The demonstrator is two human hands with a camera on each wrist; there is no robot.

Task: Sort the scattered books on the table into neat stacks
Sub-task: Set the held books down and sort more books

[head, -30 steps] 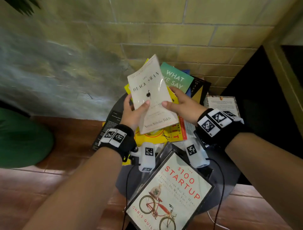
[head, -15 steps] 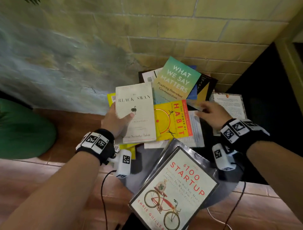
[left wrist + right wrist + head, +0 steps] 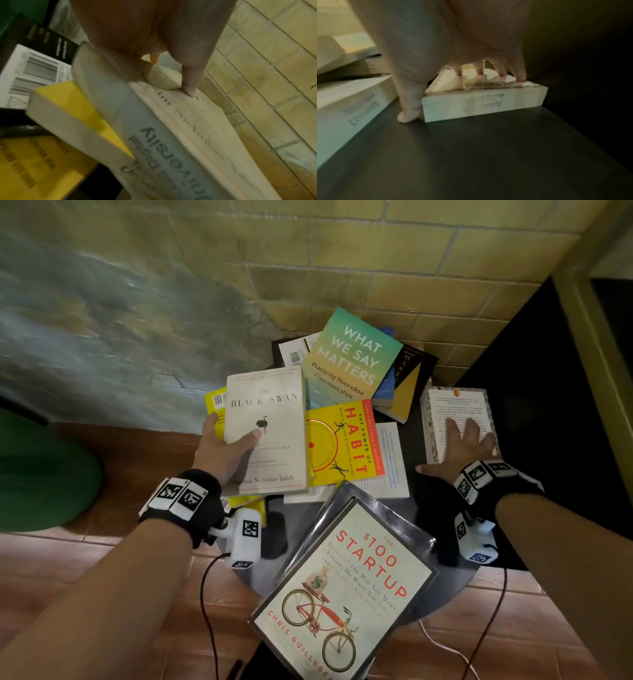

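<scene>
My left hand [image 3: 222, 453] grips the white book "The Black Swan" [image 3: 267, 419] by its left edge, thumb [image 3: 190, 81] on the cover, low over the yellow books at the pile's left. The right hand [image 3: 469, 446] rests flat on a thick white book [image 3: 455, 405] at the table's right, fingers spread. In the right wrist view its fingertips [image 3: 520, 77] touch that book's [image 3: 481, 104] top and the thumb [image 3: 409, 112] stands beside the near corner. "The Power of Habit" [image 3: 342, 443] and "What We Say Matters" [image 3: 352, 357] lie askew in the pile.
"The $100 Startup" [image 3: 346, 587] lies on a dark book, overhanging the front of the dark round table [image 3: 414, 446]. Black, blue and yellow books lie at the back by the brick wall [image 3: 376, 261]. A green object [image 3: 41, 474] sits on the floor at left.
Both hands held "The Black Swan" up; the right hand let go and moved right onto the white book. The left hand brought "The Black Swan" down to the pile's left.
</scene>
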